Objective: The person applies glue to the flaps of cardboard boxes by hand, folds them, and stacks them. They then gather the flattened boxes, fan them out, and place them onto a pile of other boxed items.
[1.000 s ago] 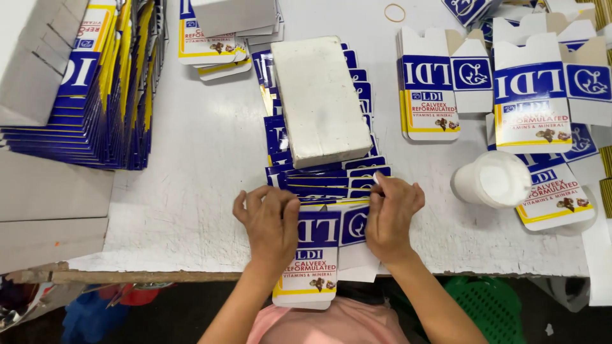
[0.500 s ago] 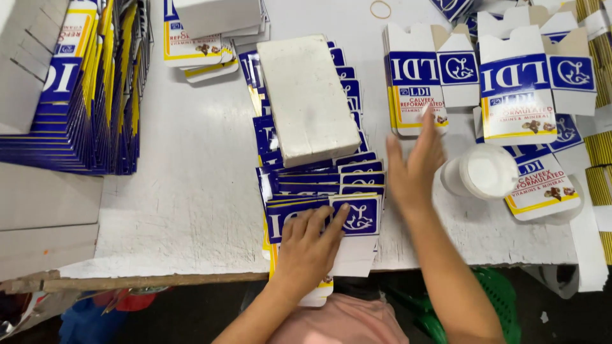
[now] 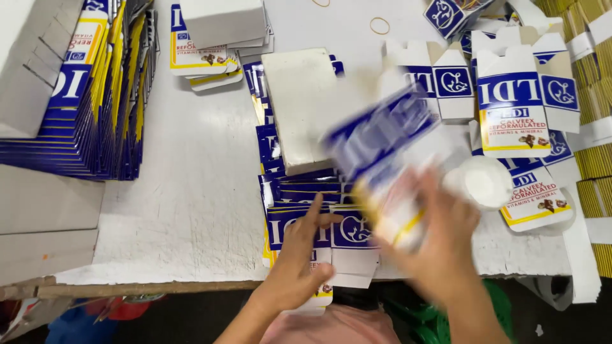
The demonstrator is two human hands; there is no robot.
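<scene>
My left hand (image 3: 299, 255) lies flat on the near end of a fanned row of flat blue, white and yellow carton blanks (image 3: 299, 197) at the table's front edge, fingers spread. My right hand (image 3: 440, 236) is blurred with motion and grips one blue and white carton (image 3: 382, 159), held above the row. A white block (image 3: 299, 108) lies on the far part of the row.
Stacks of flat blanks (image 3: 95, 95) stand on edge at the left. Folded cartons (image 3: 516, 108) stand at the right, beside a white round lid (image 3: 484, 181). A white box (image 3: 220, 22) rests on more blanks at the back. Rubber bands (image 3: 380, 25) lie on the white table (image 3: 185, 210).
My right hand reached right to the standing cartons, took one and now swings it back over the row. My left hand stayed pressed on the blanks' near end.
</scene>
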